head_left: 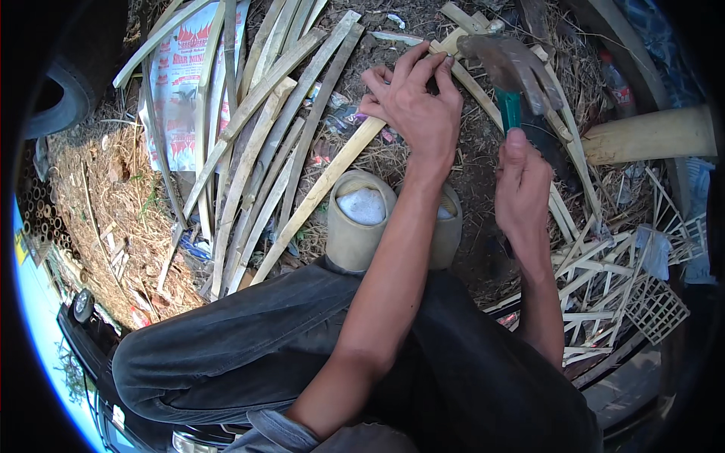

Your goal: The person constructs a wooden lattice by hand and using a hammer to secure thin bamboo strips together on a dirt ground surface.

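My left hand lies over the upper part of a long pale bamboo strip, its fingers bent round the strip near the far end. A tiny dark thing, perhaps a nail, shows at the fingertips; I cannot make it out. That end rests against other short pieces of split bamboo. My right hand is closed round the green handle of a claw hammer, thumb along the handle. The brown, worn hammer head hangs just right of my left fingertips, slightly smeared by motion.
Several loose bamboo strips fan out at the left, some over a printed white sack. A thick bamboo piece and pale lattice frames lie at the right. Two rounded olive things stand before my knees. Dry straw covers the ground.
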### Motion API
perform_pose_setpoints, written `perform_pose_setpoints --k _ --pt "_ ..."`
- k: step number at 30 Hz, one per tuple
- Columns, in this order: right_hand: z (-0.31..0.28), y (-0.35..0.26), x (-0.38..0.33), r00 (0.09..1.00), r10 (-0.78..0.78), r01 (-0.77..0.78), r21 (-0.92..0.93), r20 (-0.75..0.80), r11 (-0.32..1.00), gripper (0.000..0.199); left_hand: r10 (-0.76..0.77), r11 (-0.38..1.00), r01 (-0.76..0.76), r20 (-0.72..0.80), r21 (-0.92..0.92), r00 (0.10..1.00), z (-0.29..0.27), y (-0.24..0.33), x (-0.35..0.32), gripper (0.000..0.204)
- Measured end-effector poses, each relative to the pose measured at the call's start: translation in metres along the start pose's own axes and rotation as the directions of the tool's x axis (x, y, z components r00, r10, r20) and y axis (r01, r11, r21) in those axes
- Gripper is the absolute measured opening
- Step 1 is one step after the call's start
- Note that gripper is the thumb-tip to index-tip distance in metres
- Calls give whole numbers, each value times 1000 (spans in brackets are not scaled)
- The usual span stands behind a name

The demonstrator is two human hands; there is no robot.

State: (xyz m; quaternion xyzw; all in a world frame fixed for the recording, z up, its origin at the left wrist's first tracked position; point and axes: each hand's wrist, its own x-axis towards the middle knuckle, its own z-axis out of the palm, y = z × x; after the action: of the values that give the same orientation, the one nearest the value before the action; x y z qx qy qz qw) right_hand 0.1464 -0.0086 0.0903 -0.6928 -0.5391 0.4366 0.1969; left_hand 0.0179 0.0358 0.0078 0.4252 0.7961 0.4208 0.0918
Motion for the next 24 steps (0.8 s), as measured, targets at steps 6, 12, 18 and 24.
perform_pose_setpoints --k 6,12,18,24 --pt "1 -27 -8 1000 -19 21 91 -23 996 66 -40 999 40 36 20 999 -2 5 1 9" --pt "2 -28 -18 999 -31 36 146 -37 989 65 -40 999 40 2 8 999 -1 1 -1 3" --pt "12 -10 -12 1000 4 -6 72 28 997 66 -94 995 96 61 -31 994 -7 3 4 35" --pt "17 0 -13 995 -70 78 109 -74 991 68 -99 995 100 67 -18 993 -3 6 2 61"
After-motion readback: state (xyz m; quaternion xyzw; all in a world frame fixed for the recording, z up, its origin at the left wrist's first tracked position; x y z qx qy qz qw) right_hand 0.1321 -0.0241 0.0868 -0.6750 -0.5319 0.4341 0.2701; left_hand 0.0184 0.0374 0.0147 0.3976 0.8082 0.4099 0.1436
